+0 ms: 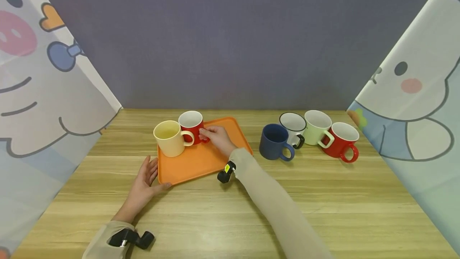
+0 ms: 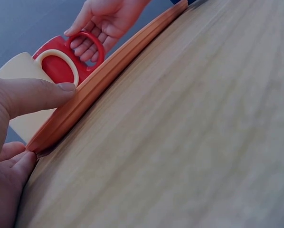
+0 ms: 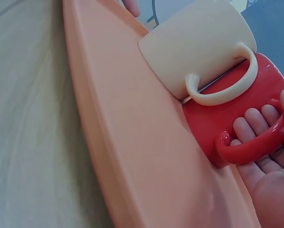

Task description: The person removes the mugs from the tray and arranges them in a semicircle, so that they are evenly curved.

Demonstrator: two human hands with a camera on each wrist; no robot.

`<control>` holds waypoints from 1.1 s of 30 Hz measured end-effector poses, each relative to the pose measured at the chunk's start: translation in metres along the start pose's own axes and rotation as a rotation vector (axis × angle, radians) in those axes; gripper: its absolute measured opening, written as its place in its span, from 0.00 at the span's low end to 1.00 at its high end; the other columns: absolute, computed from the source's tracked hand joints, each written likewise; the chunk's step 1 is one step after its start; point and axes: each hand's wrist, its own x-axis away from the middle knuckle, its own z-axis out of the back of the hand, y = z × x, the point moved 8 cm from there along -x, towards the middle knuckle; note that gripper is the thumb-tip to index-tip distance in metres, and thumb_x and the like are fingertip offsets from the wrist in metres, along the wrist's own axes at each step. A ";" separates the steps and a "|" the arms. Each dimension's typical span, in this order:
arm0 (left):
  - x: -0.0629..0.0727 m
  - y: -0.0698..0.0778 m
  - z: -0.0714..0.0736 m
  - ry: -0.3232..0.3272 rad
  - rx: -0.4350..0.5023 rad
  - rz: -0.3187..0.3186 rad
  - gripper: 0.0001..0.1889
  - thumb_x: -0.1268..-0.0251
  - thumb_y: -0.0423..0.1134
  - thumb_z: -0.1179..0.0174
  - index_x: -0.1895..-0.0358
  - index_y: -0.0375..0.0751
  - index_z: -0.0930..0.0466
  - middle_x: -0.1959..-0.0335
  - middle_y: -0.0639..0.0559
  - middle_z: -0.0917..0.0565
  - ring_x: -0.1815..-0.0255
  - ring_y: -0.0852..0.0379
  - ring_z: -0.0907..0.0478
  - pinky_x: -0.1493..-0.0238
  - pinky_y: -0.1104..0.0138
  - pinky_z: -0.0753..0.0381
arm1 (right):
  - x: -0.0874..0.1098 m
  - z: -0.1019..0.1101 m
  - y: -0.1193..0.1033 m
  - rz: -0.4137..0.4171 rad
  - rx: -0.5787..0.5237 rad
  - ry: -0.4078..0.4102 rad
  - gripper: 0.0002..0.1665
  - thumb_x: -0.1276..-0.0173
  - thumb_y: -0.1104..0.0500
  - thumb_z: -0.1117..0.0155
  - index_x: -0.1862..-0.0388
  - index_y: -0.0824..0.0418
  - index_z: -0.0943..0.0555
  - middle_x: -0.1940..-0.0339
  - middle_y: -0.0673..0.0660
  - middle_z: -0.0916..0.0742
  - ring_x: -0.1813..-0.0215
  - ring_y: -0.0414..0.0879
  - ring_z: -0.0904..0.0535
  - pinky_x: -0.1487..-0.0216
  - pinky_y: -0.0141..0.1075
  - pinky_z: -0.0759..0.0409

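A red mug with a white inside stands upright at the back left of the orange tray. At its handle is my right hand; the thumb lies on top and the fingers pass through and behind the loop, as the right wrist view shows. Close beside it on the tray stands a pale yellow mug, its handle overlapping the red one. My left hand rests at the tray's near left corner, thumb laid straight along the front rim and relaxed fingers against the left side.
To the right of the tray, several mugs stand close together on the wooden table: a dark blue mug, a white mug with a black rim, a pale green mug and another red mug. A grey panel rises behind.
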 end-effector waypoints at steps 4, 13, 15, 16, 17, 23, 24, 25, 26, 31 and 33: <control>-0.001 0.000 0.000 0.002 -0.009 -0.001 0.61 0.48 0.20 0.31 0.22 0.29 0.74 0.23 0.26 0.53 0.24 0.31 0.52 0.34 0.83 0.40 | -0.001 -0.001 0.000 -0.018 -0.036 0.010 0.13 0.29 0.63 0.36 0.56 0.76 0.17 0.71 0.59 0.12 0.66 0.43 0.14 0.52 0.36 0.14; 0.000 0.000 0.000 0.007 -0.004 0.009 0.62 0.48 0.20 0.30 0.22 0.30 0.74 0.23 0.26 0.53 0.24 0.31 0.53 0.33 0.82 0.40 | 0.000 -0.001 0.000 -0.037 -0.143 0.059 0.13 0.29 0.68 0.38 0.52 0.80 0.19 0.69 0.62 0.12 0.69 0.41 0.16 0.52 0.39 0.14; 0.000 0.000 0.000 0.005 -0.001 0.013 0.62 0.47 0.20 0.31 0.22 0.30 0.74 0.23 0.26 0.53 0.24 0.32 0.53 0.33 0.82 0.40 | 0.001 -0.001 -0.001 -0.030 -0.154 0.070 0.13 0.29 0.69 0.38 0.53 0.81 0.19 0.68 0.63 0.11 0.70 0.40 0.16 0.53 0.39 0.13; 0.000 0.001 0.000 0.005 -0.001 0.014 0.62 0.47 0.20 0.31 0.22 0.30 0.74 0.23 0.27 0.53 0.24 0.32 0.53 0.33 0.82 0.40 | 0.002 0.000 0.000 -0.032 -0.160 0.076 0.13 0.30 0.69 0.38 0.53 0.81 0.19 0.69 0.63 0.11 0.71 0.40 0.17 0.53 0.39 0.13; 0.001 0.001 -0.001 0.005 -0.001 0.017 0.62 0.47 0.20 0.31 0.22 0.30 0.75 0.23 0.27 0.53 0.23 0.32 0.53 0.33 0.82 0.40 | 0.002 0.001 0.000 -0.033 -0.163 0.082 0.13 0.30 0.69 0.38 0.54 0.81 0.19 0.69 0.63 0.11 0.71 0.40 0.17 0.54 0.39 0.13; 0.001 0.001 -0.001 0.005 0.006 0.021 0.62 0.47 0.19 0.31 0.22 0.30 0.75 0.23 0.27 0.54 0.24 0.32 0.53 0.33 0.82 0.40 | 0.006 0.005 0.002 -0.057 -0.201 0.095 0.12 0.30 0.69 0.38 0.57 0.82 0.20 0.77 0.54 0.14 0.73 0.39 0.18 0.54 0.41 0.14; 0.001 0.001 -0.001 0.006 0.007 0.019 0.62 0.47 0.19 0.31 0.22 0.30 0.75 0.23 0.27 0.54 0.24 0.31 0.53 0.34 0.83 0.40 | 0.007 0.006 0.002 -0.058 -0.201 0.096 0.12 0.30 0.69 0.38 0.57 0.82 0.20 0.78 0.53 0.15 0.73 0.39 0.18 0.55 0.40 0.15; 0.000 0.001 -0.001 0.006 0.009 0.015 0.61 0.48 0.19 0.31 0.23 0.29 0.75 0.23 0.26 0.54 0.24 0.31 0.53 0.34 0.83 0.40 | 0.008 0.007 0.001 -0.059 -0.198 0.100 0.12 0.30 0.69 0.38 0.57 0.82 0.19 0.78 0.53 0.15 0.73 0.39 0.18 0.55 0.38 0.15; 0.000 0.001 -0.001 0.007 0.011 0.013 0.61 0.48 0.19 0.31 0.23 0.29 0.75 0.23 0.26 0.54 0.24 0.31 0.53 0.34 0.84 0.40 | 0.008 0.009 0.000 -0.060 -0.195 0.104 0.12 0.30 0.69 0.37 0.57 0.82 0.19 0.78 0.53 0.15 0.73 0.39 0.18 0.56 0.37 0.15; -0.001 0.001 -0.001 0.004 0.018 0.010 0.61 0.47 0.19 0.31 0.23 0.29 0.75 0.23 0.26 0.54 0.24 0.31 0.54 0.34 0.83 0.40 | 0.014 0.015 -0.010 -0.044 -0.190 0.119 0.12 0.30 0.69 0.38 0.57 0.82 0.18 0.78 0.53 0.14 0.73 0.39 0.19 0.63 0.30 0.18; 0.000 0.000 -0.001 0.004 0.018 0.013 0.62 0.47 0.19 0.31 0.23 0.29 0.75 0.23 0.26 0.54 0.24 0.31 0.54 0.34 0.83 0.40 | 0.016 0.017 -0.014 -0.038 -0.196 0.115 0.12 0.30 0.69 0.38 0.57 0.82 0.19 0.78 0.52 0.15 0.74 0.39 0.19 0.64 0.29 0.20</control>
